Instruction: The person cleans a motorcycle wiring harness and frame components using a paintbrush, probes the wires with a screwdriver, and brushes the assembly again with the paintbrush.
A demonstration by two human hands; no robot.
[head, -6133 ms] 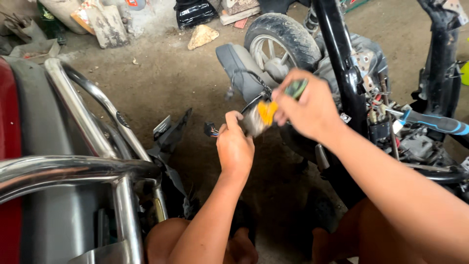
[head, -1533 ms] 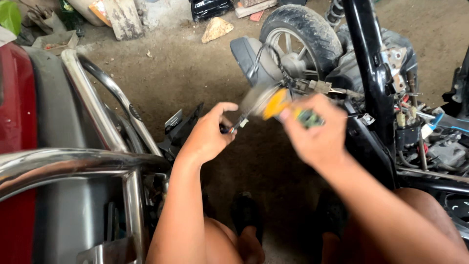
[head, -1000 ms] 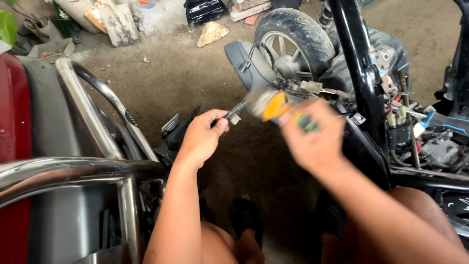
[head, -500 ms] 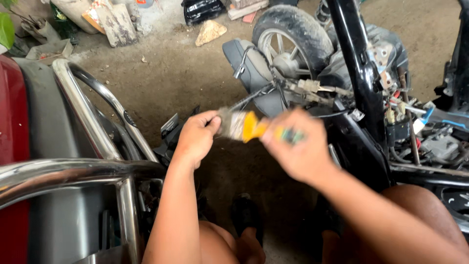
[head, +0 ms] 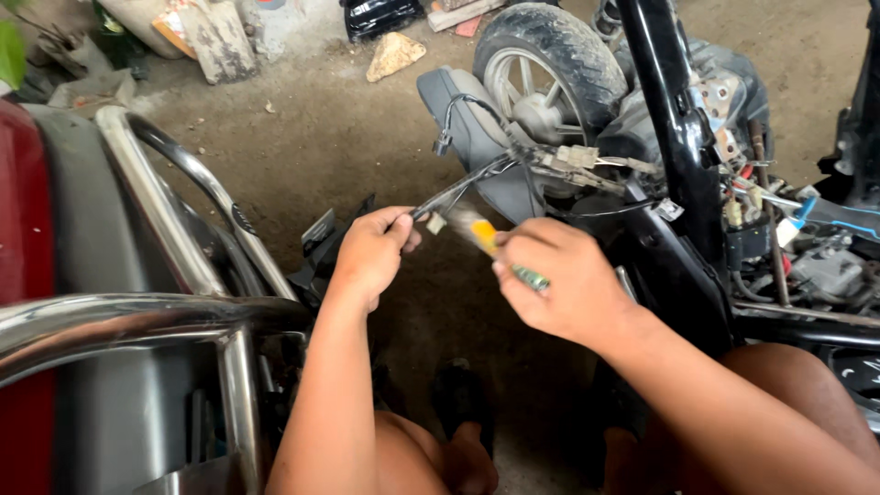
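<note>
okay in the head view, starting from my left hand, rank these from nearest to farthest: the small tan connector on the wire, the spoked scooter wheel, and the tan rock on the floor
From the left hand:
1. Small tan connector on the black wire, just right of the fingertips.
2. Spoked scooter wheel with black tyre, up and to the right.
3. Tan rock on the dirt floor, straight ahead at the top; nearly level with the wheel, so a close call.

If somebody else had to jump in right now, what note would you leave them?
Left hand: pinches the black wire bundle near its small pale connector.
Right hand: grips a small brush with a yellow and green handle; its bristles, blurred, are at the connector.
The wires run back to the stripped black motorbike frame.
Done: connector is held in brushing position.
Left: can't tell how clean it is.
</note>
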